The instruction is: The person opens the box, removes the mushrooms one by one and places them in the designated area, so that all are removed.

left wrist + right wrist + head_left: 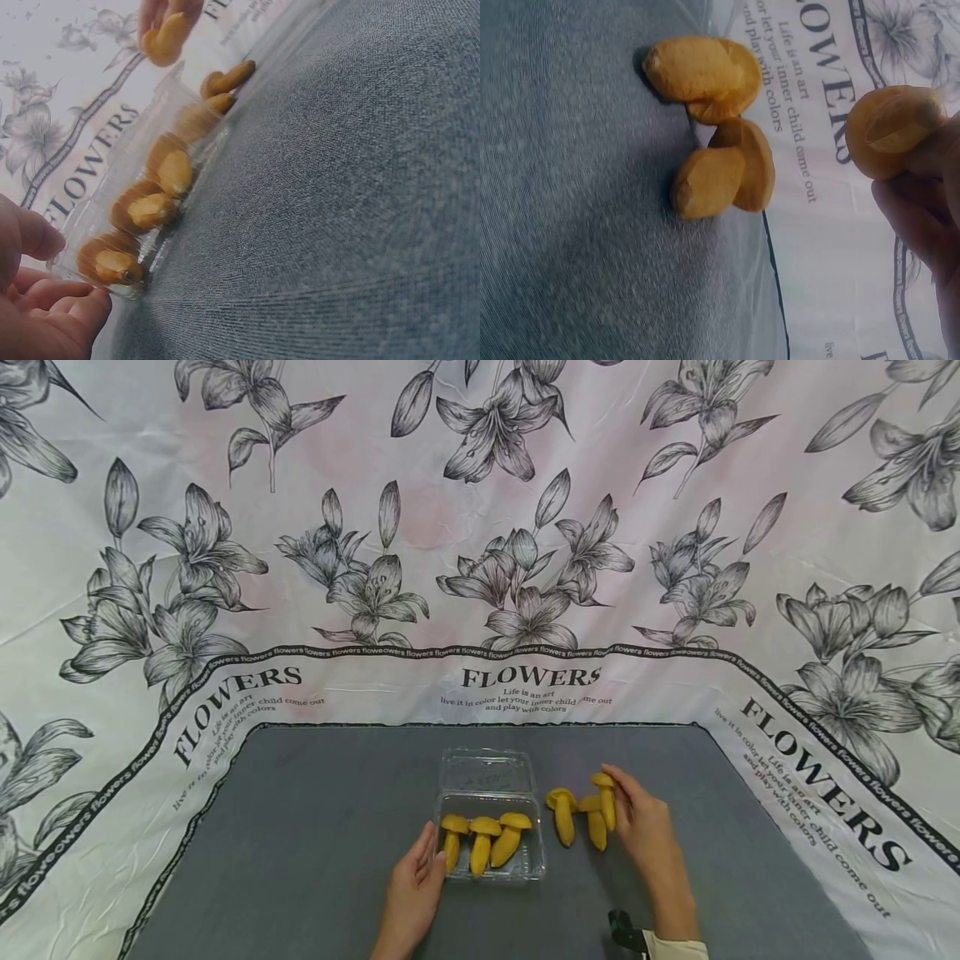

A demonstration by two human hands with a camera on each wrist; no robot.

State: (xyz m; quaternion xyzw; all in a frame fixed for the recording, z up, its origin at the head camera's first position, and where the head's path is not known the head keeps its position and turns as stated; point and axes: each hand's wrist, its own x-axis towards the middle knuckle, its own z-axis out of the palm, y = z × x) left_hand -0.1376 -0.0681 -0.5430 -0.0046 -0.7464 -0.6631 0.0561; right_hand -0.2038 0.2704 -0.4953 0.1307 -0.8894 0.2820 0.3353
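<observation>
A clear plastic clamshell box (527,865) lies on the grey table with its lid (486,772) folded back. Inside it, three yellow mushrooms (481,845) lie in a row, caps toward the lid. My left hand (414,893) grips the box at its left side, thumb and fingers about the wall in the left wrist view. Right of the box, my right hand (652,839) pinches another yellow mushroom (885,131), held above the table. Two more mushrooms rest between box and right hand: one nearer the box (564,818), the other (596,827) partly behind the held one.
The grey table (315,843) stretches out on both sides of the box. Behind and around it hangs a white cloth (525,693) printed with flowers and lettering. A dark strap piece (624,930) shows at the right wrist, by a pale sleeve (675,948).
</observation>
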